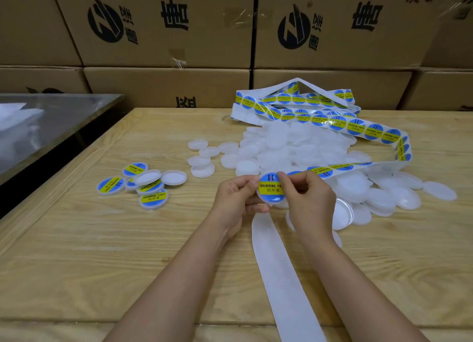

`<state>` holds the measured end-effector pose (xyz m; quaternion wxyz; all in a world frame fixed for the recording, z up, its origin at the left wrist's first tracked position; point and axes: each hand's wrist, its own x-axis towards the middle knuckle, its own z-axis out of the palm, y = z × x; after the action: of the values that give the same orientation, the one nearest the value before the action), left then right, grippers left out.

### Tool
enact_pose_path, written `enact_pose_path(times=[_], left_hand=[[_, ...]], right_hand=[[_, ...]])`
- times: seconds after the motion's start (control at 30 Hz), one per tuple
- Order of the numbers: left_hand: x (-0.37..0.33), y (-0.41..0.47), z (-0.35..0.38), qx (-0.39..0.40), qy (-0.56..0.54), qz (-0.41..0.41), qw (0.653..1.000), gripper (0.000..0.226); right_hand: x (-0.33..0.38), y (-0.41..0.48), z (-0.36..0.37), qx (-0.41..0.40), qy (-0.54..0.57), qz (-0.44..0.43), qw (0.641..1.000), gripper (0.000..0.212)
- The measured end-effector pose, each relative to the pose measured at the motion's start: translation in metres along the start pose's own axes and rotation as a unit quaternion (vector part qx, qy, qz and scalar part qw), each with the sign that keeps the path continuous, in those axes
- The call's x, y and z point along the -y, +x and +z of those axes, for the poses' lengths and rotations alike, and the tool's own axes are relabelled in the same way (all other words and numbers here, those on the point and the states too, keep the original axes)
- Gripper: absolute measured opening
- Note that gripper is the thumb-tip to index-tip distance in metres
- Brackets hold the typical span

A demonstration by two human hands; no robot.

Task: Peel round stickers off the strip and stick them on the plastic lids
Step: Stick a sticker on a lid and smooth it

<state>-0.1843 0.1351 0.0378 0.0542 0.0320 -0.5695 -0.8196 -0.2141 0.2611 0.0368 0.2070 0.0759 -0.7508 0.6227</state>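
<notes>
Fingers [249, 182] of the left hand [236, 201] grip a round translucent plastic lid [271, 202]; right hand [308, 201] pinches its glossy blue-and-yellow sticker [268, 186] above the pale wood-grain surface [102, 239].

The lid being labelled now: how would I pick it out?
On the wooden table, find the big heap of bare white lids at the right. Just in front of it, the left hand and right hand hold one lid between them. Only it is held up, wearing a blue-and-yellow sticker.
</notes>
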Motion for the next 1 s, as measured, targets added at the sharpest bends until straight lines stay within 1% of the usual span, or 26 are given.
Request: enact_pose_path(times=[0.07, 0.13, 0.27, 0.4, 0.5, 0.67, 0.73, 0.87, 1.0], left_hand=[[0.001, 0.000, 0.004, 0.004, -0.003, -0.001, 1.000, 0.022], [0.002, 0.000, 0.006, 0.009, -0.010, -0.007, 1.000, 0.025], [0.002, 0.000, 0.005, 0.012, -0.054, -0.017, 0.998, 0.025], [0.000, 0.001, 0.002, 0.000, -0.094, -0.022, 0.995, 0.028], [-0.001, 0.002, -0.004, -0.011, -0.102, -0.018, 0.995, 0.028], [-0.001, 0.004, -0.006, -0.007, -0.098, -0.021, 0.995, 0.030], [0.000, 0.004, -0.005, 0.001, -0.095, -0.024, 0.995, 0.028], [0.001, 0.003, -0.002, 0.013, -0.084, -0.031, 0.996, 0.026], [0.003, 0.002, 0.003, 0.027, -0.066, -0.034, 0.997, 0.029]], right_hand=[[0.001, 0.000, 0.002, -0.016, -0.007, 0.003, 1.000, 0.027], [0.001, -0.001, 0.004, -0.008, -0.011, 0.013, 1.000, 0.031], [0.002, -0.005, 0.008, 0.033, 0.013, 0.028, 0.999, 0.035], [0.003, -0.007, 0.009, 0.089, 0.029, 0.007, 0.996, 0.042], [0.001, -0.009, 0.010, 0.130, 0.036, -0.017, 0.991, 0.042], [-0.002, -0.004, 0.005, 0.115, 0.058, -0.013, 0.992, 0.023], [-0.003, -0.002, 0.003, 0.099, 0.051, -0.014, 0.994, 0.016], [-0.004, -0.003, 0.002, 0.047, 0.026, -0.039, 0.998, 0.025], [-0.005, -0.004, 0.004, -0.008, 0.023, -0.030, 0.999, 0.025]])
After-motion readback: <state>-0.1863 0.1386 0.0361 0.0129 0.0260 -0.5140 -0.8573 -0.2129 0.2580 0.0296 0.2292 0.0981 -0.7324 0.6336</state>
